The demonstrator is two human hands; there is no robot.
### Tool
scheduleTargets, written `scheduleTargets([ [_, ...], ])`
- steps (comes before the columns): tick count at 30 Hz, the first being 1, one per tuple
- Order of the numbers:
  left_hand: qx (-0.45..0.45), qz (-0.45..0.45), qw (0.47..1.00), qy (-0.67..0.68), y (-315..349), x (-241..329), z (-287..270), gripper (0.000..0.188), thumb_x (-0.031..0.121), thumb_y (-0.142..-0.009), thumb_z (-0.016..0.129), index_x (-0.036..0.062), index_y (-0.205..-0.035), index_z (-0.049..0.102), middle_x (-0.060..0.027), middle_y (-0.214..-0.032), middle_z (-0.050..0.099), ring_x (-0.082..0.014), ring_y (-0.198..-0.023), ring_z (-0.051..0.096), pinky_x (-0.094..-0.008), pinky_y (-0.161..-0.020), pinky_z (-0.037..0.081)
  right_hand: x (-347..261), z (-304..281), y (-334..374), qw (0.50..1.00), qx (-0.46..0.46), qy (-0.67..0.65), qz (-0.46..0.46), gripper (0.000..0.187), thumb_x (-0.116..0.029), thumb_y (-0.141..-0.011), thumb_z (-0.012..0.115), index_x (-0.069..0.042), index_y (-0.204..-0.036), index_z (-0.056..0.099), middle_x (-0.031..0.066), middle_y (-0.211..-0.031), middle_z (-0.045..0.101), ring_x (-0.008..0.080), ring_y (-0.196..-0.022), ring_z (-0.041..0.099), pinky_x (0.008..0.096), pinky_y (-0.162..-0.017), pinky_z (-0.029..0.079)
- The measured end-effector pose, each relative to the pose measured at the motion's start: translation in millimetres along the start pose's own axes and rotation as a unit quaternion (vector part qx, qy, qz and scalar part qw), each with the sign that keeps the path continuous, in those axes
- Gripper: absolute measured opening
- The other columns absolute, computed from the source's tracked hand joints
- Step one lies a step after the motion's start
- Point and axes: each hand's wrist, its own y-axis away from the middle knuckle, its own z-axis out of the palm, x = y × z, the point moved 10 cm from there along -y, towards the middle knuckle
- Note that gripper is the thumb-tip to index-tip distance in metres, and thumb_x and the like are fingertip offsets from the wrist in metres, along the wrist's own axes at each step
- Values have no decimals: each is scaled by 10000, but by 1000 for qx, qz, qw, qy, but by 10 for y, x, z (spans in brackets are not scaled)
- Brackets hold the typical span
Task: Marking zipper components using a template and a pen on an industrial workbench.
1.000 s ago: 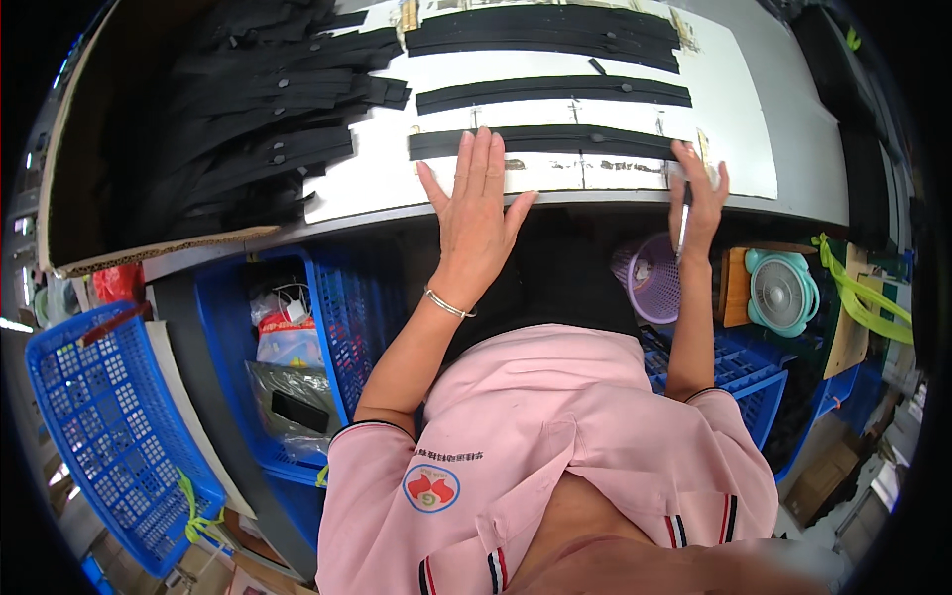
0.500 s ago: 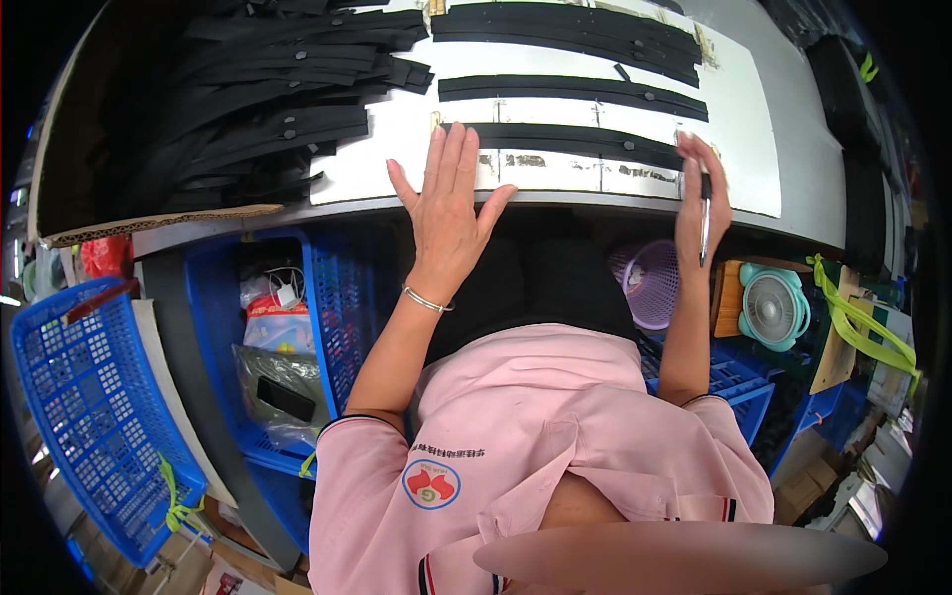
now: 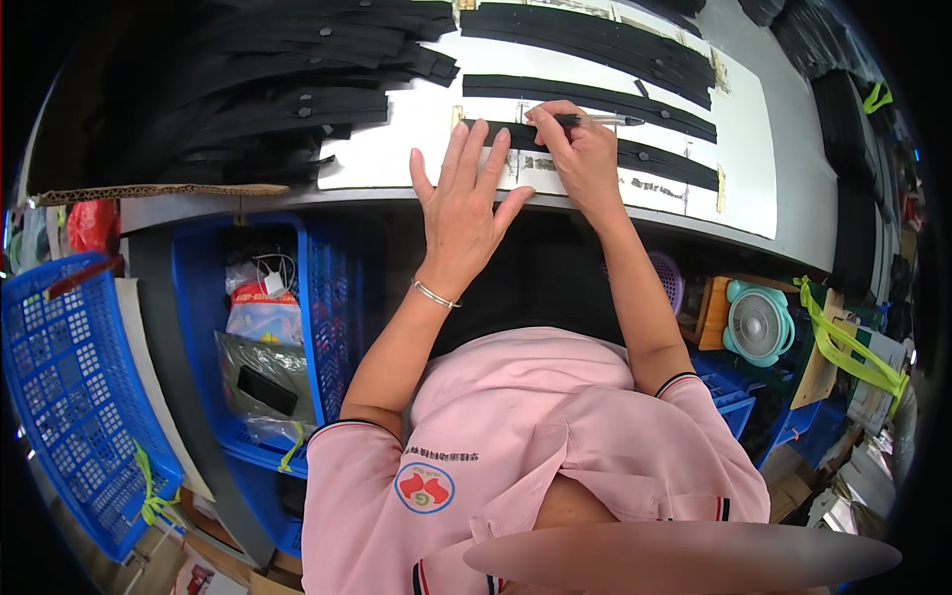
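Nearest, at lower left, a phone point(image 3: 267, 391) lies on a plastic-wrapped bundle inside a blue basket point(image 3: 309, 327), under the edge of the surface point(image 3: 801, 213). Left hand point(image 3: 462, 213): grip spread flat, nothing clasped, fingertips at the left end of the near black strip point(image 3: 684, 169); it seems to be steadying the cloth. Right hand point(image 3: 585, 164): grip closed around a pen point(image 3: 607, 120), barrel pointing rightward, just beside the left fingers. Change noted: half a second ago the right hand was at the strip's right end; it has since crossed to the left part, leaving the right end uncovered. Reading: attention has passed to the strip's left part, both hands now gathered there. Pen tip hidden by the fingers; contact with cloth cannot be told. The near strip lies lengthwise on a white board point(image 3: 749, 193), a small dark disc point(image 3: 644, 156) on its uncovered part. Beyond it, apart and roughly parallel, a middle strip point(image 3: 496, 87); farther still, several far strips point(image 3: 585, 40) lying close together.
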Motion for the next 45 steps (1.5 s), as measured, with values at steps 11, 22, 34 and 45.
scheduleTargets([
  [11, -11, -12, 1000, 16, 22, -15, 5, 670, 470, -931, 688, 190, -1512, 507, -58, -1560, 463, -238, -1485, 367, -609, -1201, 82, -46, 73, 2, 995, -15, 89, -39, 250, -236, -994, 669, -2, -995, 755, 69, -757, 723, 74, -665, 659, 231, -607, 492],
  [22, -11, -11, 1000, 18, -11, -5, 47, 663, 466, -930, 688, 182, -1503, 516, -61, -1557, 465, -247, -1487, 365, -618, -1197, 81, -13, 85, 25, 996, -60, 46, -44, 246, -196, -975, 678, 41, -965, 743, 48, -728, 715, 63, -616, 596, 225, -573, 470],
  [34, -23, -10, 998, 58, 10, 51, 49, 696, 446, -904, 689, 140, -1494, 483, -112, -1592, 405, -288, -1521, 319, -694, -1157, 191, 307, -31, 93, 992, -47, -95, 62, 187, -192, -1003, 655, -41, -1001, 765, 1, -715, 628, 62, -632, 536, 214, -578, 412],
  [45, 18, -12, 999, 37, 78, 4, -57, 707, 446, -927, 682, 104, -1506, 466, -125, -1587, 404, -268, -1530, 293, -621, -1219, 75, -495, -64, 231, 948, -20, 192, -252, 356, 35, -787, 764, -72, -1111, 664, 87, -926, 643, 283, -927, 603, 386, -914, 435],
])
